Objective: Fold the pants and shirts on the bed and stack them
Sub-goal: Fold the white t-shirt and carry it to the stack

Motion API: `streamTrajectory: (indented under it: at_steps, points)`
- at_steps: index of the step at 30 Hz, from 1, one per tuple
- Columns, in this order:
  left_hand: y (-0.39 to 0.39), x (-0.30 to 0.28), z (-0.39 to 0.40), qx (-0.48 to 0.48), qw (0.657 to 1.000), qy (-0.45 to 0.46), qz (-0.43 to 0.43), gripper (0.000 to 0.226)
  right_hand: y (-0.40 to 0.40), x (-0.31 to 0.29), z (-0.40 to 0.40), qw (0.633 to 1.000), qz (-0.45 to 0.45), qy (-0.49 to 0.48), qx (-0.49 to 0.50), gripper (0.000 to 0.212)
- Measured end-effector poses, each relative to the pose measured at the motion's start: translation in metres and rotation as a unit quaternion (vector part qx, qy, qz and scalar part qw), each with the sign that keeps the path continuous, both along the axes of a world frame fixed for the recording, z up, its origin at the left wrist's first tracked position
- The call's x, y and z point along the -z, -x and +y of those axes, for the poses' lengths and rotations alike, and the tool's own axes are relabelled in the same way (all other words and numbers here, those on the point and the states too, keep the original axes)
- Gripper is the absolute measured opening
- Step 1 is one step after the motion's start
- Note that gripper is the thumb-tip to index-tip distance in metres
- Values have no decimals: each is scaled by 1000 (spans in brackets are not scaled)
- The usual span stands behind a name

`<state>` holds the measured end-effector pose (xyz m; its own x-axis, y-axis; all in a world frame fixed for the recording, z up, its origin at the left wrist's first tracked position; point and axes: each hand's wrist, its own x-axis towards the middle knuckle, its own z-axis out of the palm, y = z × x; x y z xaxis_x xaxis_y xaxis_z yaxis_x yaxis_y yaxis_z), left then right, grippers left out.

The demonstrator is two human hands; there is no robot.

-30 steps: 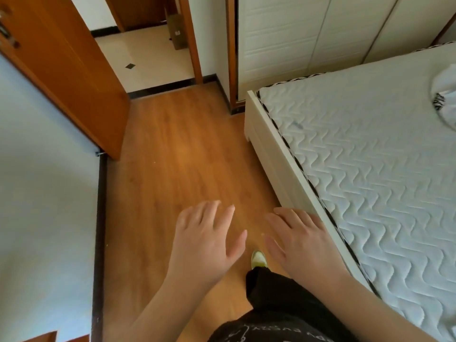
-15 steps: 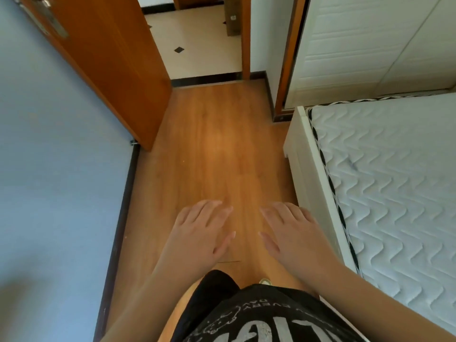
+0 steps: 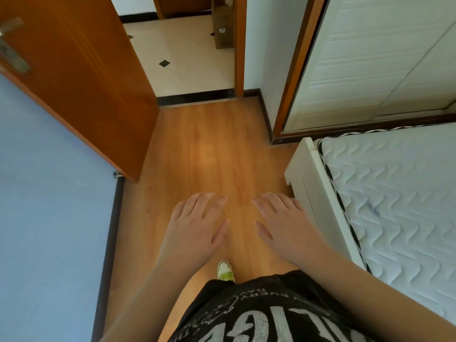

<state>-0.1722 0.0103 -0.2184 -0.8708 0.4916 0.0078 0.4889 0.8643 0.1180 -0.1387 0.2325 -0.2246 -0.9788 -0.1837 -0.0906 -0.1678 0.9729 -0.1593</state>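
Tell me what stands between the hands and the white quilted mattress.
Nothing visible does. The left hand and right hand hover open over the wooden floor; the white quilted mattress lies just to the right. No clothes show in this view.

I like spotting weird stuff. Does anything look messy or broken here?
Nothing looks broken or spilled. One small dark mark shows on the mattress. Both hands are open and hold nothing, and no clothes are in view.
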Motion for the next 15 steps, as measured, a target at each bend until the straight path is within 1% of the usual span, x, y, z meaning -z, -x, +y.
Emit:
streamTrajectory:
  at_steps: [4, 7, 11, 15]
  points:
    - [80, -3, 1, 60, 998, 11, 24, 47, 59, -8, 0, 1000, 8, 5, 25, 44]
    - [133, -7, 17, 94, 995, -8, 44, 40, 94, -12, 13, 997, 32, 4, 66, 42]
    - [204, -8, 63, 136, 990, -17, 40, 42, 147, -12, 47, 989, 58, 13, 132, 39]
    - [274, -14, 124, 164, 986, -13, 35, 44, 203, -8, 94, 982, 79, 4, 171, 40]
